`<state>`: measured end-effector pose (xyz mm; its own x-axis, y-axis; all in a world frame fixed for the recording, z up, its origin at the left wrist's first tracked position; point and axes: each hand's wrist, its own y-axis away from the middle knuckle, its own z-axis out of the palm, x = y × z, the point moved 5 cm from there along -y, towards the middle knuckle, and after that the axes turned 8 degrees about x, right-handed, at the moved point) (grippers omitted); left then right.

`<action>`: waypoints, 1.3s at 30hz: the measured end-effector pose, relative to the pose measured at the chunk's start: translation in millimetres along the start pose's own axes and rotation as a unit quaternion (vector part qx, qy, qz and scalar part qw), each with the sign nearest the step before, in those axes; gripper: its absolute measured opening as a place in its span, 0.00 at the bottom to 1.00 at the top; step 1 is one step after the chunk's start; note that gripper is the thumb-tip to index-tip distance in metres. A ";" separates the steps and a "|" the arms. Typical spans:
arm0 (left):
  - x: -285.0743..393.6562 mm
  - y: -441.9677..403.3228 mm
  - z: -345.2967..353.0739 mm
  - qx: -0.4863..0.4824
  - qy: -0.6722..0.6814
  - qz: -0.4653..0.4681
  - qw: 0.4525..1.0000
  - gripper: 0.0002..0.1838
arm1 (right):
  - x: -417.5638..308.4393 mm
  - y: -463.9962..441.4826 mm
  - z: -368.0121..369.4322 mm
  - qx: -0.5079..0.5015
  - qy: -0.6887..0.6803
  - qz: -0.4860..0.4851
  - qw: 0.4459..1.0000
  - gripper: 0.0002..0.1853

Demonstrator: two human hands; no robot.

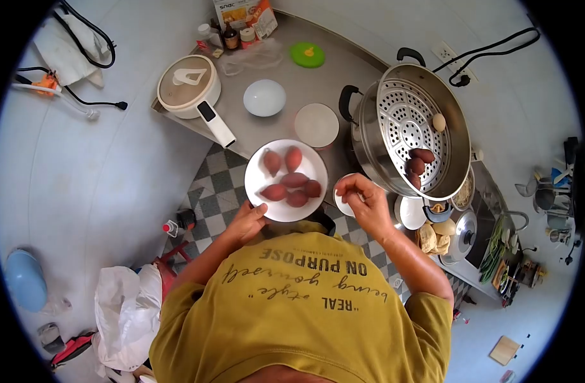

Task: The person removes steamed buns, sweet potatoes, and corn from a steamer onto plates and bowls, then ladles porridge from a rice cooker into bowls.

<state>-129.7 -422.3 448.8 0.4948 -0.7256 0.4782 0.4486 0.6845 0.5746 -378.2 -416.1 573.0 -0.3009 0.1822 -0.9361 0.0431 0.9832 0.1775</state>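
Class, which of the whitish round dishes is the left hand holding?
The white plate bearing reddish-brown food: it alone is gripped by the left hand; the bluish-white bowl, for instance, rests on the counter.

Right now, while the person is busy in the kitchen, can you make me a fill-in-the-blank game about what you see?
1. The person's ____ hand holds the plate of reddish sweet potatoes.
2. Inside the steamer, one pale ____ lies near the rim.
3. In the picture, the steamer is to the ____ of the plate.
4. The round disc with a yellow mark is bright ____.

Missing words: left; egg; right; green.
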 end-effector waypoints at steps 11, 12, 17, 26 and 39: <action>-26.1 -64.4 -100.3 0.021 0.036 0.023 0.999 0.29 | 179.1 -100.9 64.2 0.215 -0.446 0.320 0.808 0.13; -25.3 -66.7 -99.1 0.017 0.037 0.026 0.999 0.29 | 180.6 -110.6 66.3 0.236 -0.445 0.325 0.800 0.13; -22.1 -86.5 -98.4 0.011 0.028 0.059 0.998 0.27 | 176.8 -139.6 80.8 0.203 -0.486 0.221 0.821 0.17; -18.2 -119.5 -88.2 0.017 0.019 0.059 0.998 0.25 | 219.1 -189.9 72.8 0.229 -0.418 0.173 0.862 0.17; -22.3 -144.0 -66.2 0.055 -0.011 0.019 0.998 0.28 | 0.0 8.2 17.8 -0.155 -0.320 0.165 0.920 0.21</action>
<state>-156.1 -500.0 311.5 0.4932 -0.7010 0.5152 0.3446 0.7012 0.6242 -360.8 -407.8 569.1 0.3072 0.5380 -0.7850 -0.2722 0.8401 0.4692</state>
